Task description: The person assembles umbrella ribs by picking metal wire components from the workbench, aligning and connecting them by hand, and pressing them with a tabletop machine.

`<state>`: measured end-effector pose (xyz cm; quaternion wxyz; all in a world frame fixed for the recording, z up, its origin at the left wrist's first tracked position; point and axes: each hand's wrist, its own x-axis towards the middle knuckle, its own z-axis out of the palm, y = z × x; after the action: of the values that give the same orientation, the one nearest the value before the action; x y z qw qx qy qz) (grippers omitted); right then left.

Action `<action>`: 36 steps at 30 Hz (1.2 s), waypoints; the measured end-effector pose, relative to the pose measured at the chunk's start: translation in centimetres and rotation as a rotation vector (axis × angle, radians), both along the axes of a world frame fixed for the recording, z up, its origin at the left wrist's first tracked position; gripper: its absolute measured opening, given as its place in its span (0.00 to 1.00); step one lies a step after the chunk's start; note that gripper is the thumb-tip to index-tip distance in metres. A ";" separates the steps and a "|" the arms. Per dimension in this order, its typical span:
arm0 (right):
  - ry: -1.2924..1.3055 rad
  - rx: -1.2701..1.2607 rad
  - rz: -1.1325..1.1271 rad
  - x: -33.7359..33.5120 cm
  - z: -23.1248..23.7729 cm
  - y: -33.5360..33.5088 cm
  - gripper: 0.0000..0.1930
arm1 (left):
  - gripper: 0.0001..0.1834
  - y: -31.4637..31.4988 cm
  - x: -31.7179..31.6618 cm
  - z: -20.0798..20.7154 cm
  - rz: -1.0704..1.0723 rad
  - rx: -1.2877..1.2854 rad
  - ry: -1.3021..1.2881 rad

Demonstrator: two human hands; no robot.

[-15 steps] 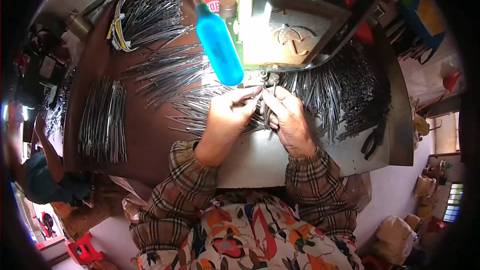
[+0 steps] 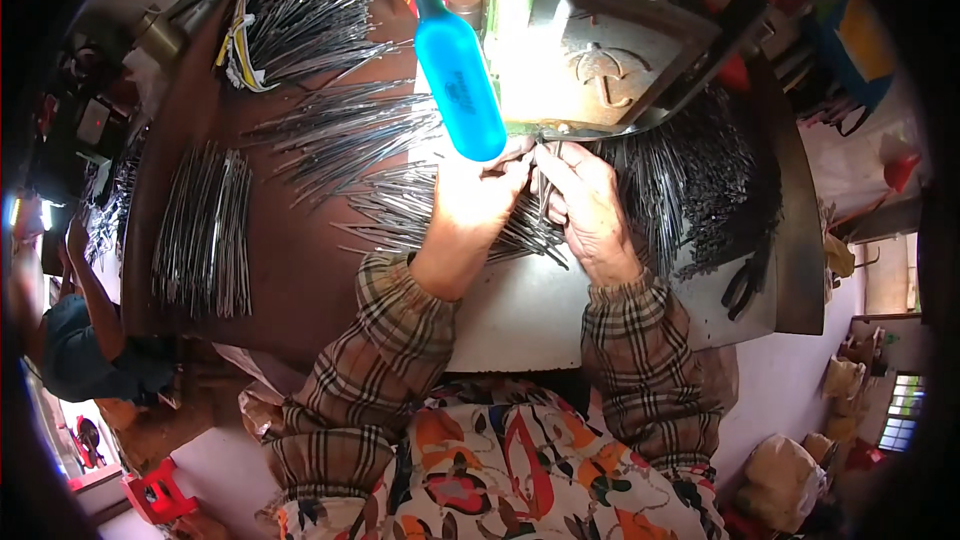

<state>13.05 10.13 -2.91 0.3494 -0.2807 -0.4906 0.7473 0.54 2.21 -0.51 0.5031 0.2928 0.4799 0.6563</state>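
Both hands meet at the front edge of a brightly lit metal machine (image 2: 600,50); the left hand (image 2: 475,202) has its fingers drawn together, pinched on a few thin metal rods (image 2: 535,198) that the right hand (image 2: 590,210) also grips, its fingers curled shut around them — the rods stand close under the machine's lip, just between the two hands. A blue handle (image 2: 460,80) (rounded at its lower end) hangs over the left hand's knuckles; whether it touches them I cannot tell. Loose rods fan across the brown table (image 2: 290,290) to the left; a neat bundle (image 2: 205,235) lies well apart; a dark heap of rods (image 2: 690,180) sits just beside the right hand.
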 end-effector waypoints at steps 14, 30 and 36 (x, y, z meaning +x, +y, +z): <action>-0.087 -0.034 0.052 0.5 1.4 0.6 0.08 | 0.12 0.7 -0.5 -0.8 0.042 -0.001 -0.056; -0.089 0.059 0.012 0.2 1.4 0.3 0.08 | 0.08 0.1 -0.4 -1.1 -0.019 0.027 -0.072; -0.257 0.293 -0.077 0.7 0.9 -0.3 0.07 | 0.05 0.5 -0.7 -1.1 0.014 0.015 0.022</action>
<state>13.71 9.80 -2.02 0.3495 -0.3386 -0.6237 0.6118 -0.15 2.75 -1.65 0.4911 0.3005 0.4823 0.6603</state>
